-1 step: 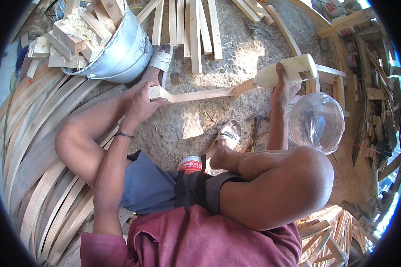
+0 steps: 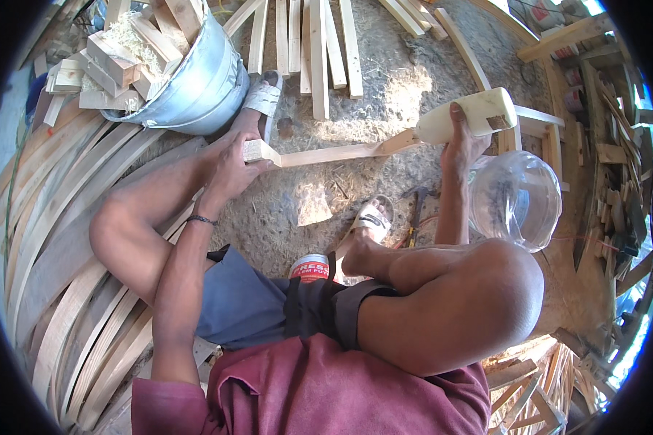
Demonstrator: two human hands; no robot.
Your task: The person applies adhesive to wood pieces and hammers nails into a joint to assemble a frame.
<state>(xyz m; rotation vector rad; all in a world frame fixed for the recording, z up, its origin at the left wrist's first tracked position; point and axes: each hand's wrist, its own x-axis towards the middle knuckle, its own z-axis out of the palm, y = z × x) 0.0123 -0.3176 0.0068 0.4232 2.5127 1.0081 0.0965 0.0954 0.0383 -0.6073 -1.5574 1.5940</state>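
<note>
My left hand [image 2: 232, 170] is closed around the near-left end of a pale wooden strip [image 2: 331, 154], beside a short block-like end [image 2: 260, 153]. The strip stretches to the right above the ground, with an angled wooden part [image 2: 399, 141] at its far end. In my right hand [image 2: 461, 143] is a whitish plastic squeeze bottle [image 2: 475, 114], tipped on its side. Its narrow end points left and meets or overlaps the angled part; whether anything flows out cannot be seen. Both hands are well apart, one at each end of the strip.
A metal bucket [image 2: 196, 87] full of wood offcuts and shavings stands at the far left. A clear plastic container [image 2: 516, 199] is beside my right forearm. A red and white can [image 2: 312, 267] sits between my legs, a hammer [image 2: 418, 210] near my foot. Long planks [image 2: 72, 210] lie at left.
</note>
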